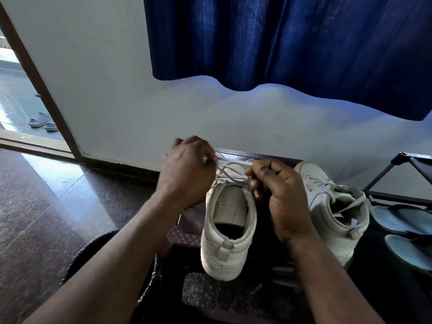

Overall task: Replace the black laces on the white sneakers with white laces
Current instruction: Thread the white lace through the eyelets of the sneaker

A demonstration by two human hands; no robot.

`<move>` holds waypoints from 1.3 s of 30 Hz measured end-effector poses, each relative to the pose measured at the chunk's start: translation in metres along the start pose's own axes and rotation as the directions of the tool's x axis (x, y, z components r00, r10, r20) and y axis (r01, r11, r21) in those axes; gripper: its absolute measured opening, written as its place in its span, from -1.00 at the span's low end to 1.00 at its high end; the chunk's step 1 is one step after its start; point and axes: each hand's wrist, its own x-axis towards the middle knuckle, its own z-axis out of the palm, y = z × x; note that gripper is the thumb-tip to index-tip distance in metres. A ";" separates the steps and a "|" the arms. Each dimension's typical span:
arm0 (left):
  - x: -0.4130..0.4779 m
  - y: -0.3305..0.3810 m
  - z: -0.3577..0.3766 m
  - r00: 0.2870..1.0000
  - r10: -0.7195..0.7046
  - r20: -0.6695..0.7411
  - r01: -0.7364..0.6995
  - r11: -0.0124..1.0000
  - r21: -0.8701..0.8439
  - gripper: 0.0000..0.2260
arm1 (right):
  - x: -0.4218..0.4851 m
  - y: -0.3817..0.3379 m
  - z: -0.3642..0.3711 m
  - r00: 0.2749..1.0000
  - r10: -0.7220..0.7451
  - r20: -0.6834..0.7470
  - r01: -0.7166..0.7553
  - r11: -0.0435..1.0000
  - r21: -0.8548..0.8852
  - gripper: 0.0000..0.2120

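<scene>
Your left hand (189, 169) pinches one end of the flat white lace (231, 176), drawn out left of the white leather high-top sneaker (228, 220), likely to tension it. Your right hand (284, 197), at that sneaker's right collar, curls its fingers round the other strand to steady the crossing. The sneaker stands heel toward you on the dark low counter (187, 226). Right of it stands the second white sneaker (336, 206), white-laced, then grey-blue sandals (402, 220). Nothing blocks your hands.

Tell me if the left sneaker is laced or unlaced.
Laced, untied: white lace crosses atop the sneaker; left hand and right hand each pinch it.
</scene>
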 end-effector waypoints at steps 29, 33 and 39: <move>-0.005 0.003 0.009 0.950 0.184 0.252 -0.068 0.910 -0.409 -0.71 | 0.001 0.007 -0.001 0.999 0.030 0.042 -0.025 0.994 -0.103 -0.81; 0.001 -0.007 0.002 0.979 0.047 0.198 0.014 0.955 -0.298 -0.82 | 0.005 0.005 -0.010 0.999 0.036 -0.007 -0.037 0.988 -0.150 -0.77; -0.004 -0.005 -0.007 0.952 0.022 0.305 0.111 0.905 -0.410 -0.90 | 0.002 0.004 -0.007 0.999 0.035 -0.010 -0.036 0.995 -0.096 -0.78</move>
